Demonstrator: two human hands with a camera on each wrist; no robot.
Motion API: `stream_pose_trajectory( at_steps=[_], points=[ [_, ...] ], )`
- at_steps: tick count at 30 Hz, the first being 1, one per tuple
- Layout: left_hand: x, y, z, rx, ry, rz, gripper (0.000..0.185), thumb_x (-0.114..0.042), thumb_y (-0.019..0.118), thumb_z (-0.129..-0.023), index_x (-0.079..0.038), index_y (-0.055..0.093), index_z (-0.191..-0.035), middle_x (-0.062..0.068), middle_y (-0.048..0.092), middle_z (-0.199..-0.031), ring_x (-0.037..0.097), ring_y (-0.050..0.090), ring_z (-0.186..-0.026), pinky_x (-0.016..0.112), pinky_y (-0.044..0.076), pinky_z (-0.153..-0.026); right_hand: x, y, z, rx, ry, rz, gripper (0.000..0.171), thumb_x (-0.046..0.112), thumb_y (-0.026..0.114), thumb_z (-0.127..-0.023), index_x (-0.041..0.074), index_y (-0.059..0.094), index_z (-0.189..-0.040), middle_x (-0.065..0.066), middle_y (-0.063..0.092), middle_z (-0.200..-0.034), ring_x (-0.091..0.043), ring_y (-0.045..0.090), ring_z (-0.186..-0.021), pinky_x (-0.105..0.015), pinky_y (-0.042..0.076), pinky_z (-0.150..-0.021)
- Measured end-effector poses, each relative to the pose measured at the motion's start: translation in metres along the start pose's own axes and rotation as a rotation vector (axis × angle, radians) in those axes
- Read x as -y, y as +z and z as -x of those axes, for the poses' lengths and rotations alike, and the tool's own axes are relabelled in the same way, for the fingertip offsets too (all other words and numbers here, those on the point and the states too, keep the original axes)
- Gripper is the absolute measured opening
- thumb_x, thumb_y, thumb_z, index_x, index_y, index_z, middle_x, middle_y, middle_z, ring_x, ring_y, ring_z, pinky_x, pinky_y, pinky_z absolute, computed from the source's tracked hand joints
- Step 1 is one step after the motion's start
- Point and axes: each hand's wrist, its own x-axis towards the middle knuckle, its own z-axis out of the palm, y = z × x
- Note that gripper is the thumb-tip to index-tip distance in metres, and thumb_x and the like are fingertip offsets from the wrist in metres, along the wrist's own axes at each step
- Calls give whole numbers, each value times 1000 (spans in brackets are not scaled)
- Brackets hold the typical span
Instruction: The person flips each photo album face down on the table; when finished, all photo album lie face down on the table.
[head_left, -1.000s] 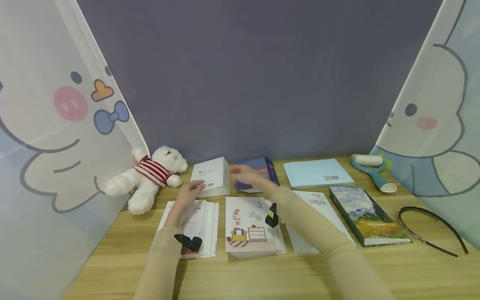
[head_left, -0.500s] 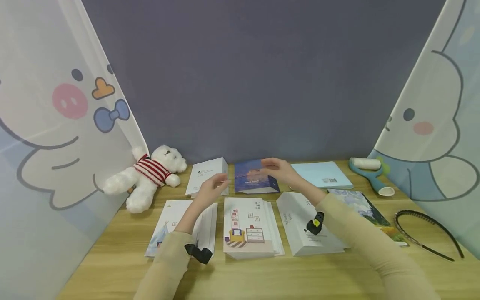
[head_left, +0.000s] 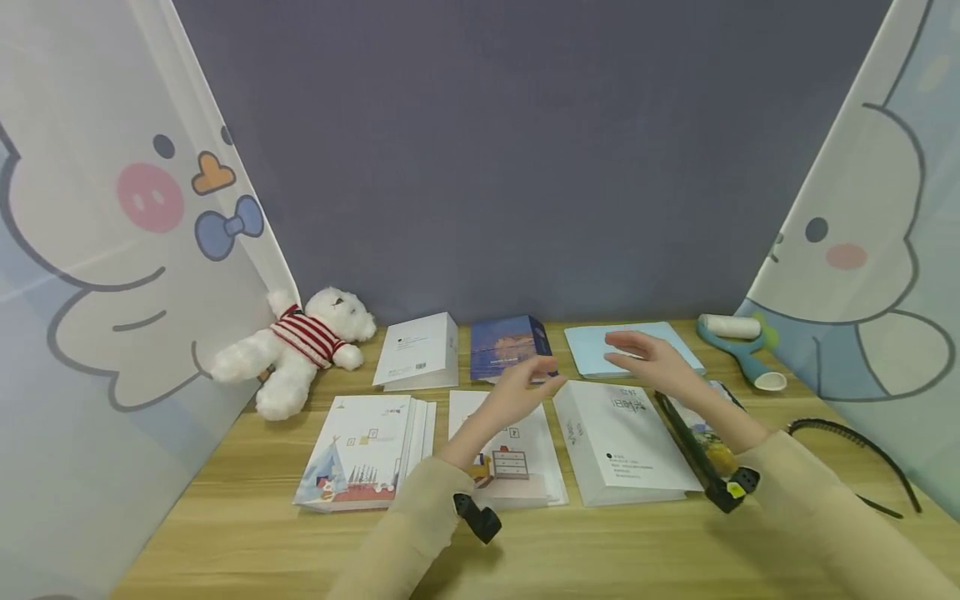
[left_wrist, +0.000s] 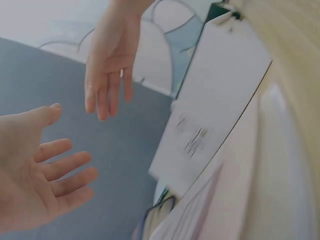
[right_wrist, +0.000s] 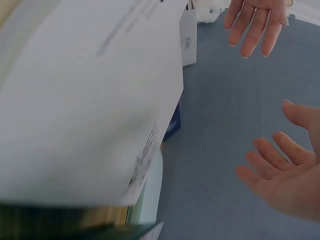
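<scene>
Both hands have come away from the back row of books and now hang in the air with nothing in them: the left hand (head_left: 525,385) hovers with fingers spread and relaxed just in front of the dark blue book (head_left: 508,347), and the right hand (head_left: 651,357) hovers, equally loose, over the near edge of the pale blue book (head_left: 628,345). Half a second ago the right hand was over the dark blue book and the left was beside the white book with a barcode (head_left: 418,362); a second ago both were about that white book. So each hand's grip is slack and empty, and the pair has shifted rightward along the back row, which suggests that the dark blue book has been left in its place and the pale blue one to its right is the next to be handled. Counting with the dark blue book as the mark: seven books lie on the tabletop (head_left: 247,533), three in its row and four in the row in front of it, namely a tent-cover book (head_left: 356,452), a room-cover book (head_left: 517,467), a white book (head_left: 626,442) and a painting-cover book (head_left: 701,437) partly hidden by the right arm. Left of the dark blue book lies one teddy bear (head_left: 300,348); far to its right lie one lint roller (head_left: 738,346) and one black headband (head_left: 855,446).
</scene>
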Motion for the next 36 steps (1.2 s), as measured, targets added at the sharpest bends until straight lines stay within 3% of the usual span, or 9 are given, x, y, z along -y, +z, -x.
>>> stream_pose_trajectory(
  at_steps=[11,16,18,20,23,25,28,32,36],
  points=[
    [-36,77,-26,146,64,43,46,-44,50,-95,-18,52,-134,-5,56,-132,9,55,-117,24,47,-93,-28,-34,54,-46,14,118,50,30,52,-97,4,43,-139,-22,45,-139,-46,43,-125,-59,44,-92],
    [-46,103,-34,184,85,6,48,-46,49,-95,-20,51,-135,-7,58,-127,6,56,-113,21,48,-91,-43,-42,73,-21,22,154,48,25,50,-98,-2,42,-138,-28,45,-136,-48,44,-121,-55,47,-88],
    [-47,110,-37,213,68,-3,48,-47,49,-95,-21,49,-136,-8,58,-127,5,55,-115,21,47,-91,-51,-44,80,-13,33,172,48,24,50,-98,-3,43,-137,-27,46,-136,-36,52,-119,-47,51,-86],
    [-47,117,-39,254,48,-11,48,-45,50,-94,-23,49,-136,-8,57,-128,5,53,-117,21,47,-93,-57,-46,88,-2,42,180,47,24,51,-98,-3,44,-136,-27,46,-136,-10,54,-117,-38,54,-84],
    [-44,124,-40,328,14,-61,46,-44,53,-94,-25,49,-135,-10,55,-131,5,52,-120,22,46,-94,-67,-47,97,23,56,170,49,24,53,-97,-3,43,-137,-28,45,-137,20,39,-108,-30,54,-82],
    [-41,126,-41,367,11,-114,45,-43,55,-93,-26,50,-135,-11,53,-134,5,51,-121,22,45,-96,-73,-48,102,42,77,163,52,26,55,-96,-3,43,-137,-29,43,-138,24,35,-106,-24,53,-82],
    [-37,128,-41,416,34,-234,46,-45,56,-92,-27,53,-133,-14,52,-135,4,47,-125,25,36,-107,-80,-49,108,77,122,172,56,28,56,-95,-2,40,-140,-28,42,-140,2,48,-118,-20,51,-81],
    [-37,126,-39,481,102,-441,47,-50,61,-87,-31,56,-130,-16,45,-141,1,38,-132,34,17,-118,-83,-47,112,102,156,200,59,31,56,-95,-1,39,-141,-29,39,-141,-45,38,-127,-39,52,-86],
    [-40,121,-35,521,115,-548,48,-52,63,-84,-34,57,-128,-16,38,-146,0,33,-135,36,14,-119,-81,-45,113,97,153,209,61,32,57,-94,-1,39,-141,-32,36,-141,-55,32,-126,-62,42,-89]
  ],
)
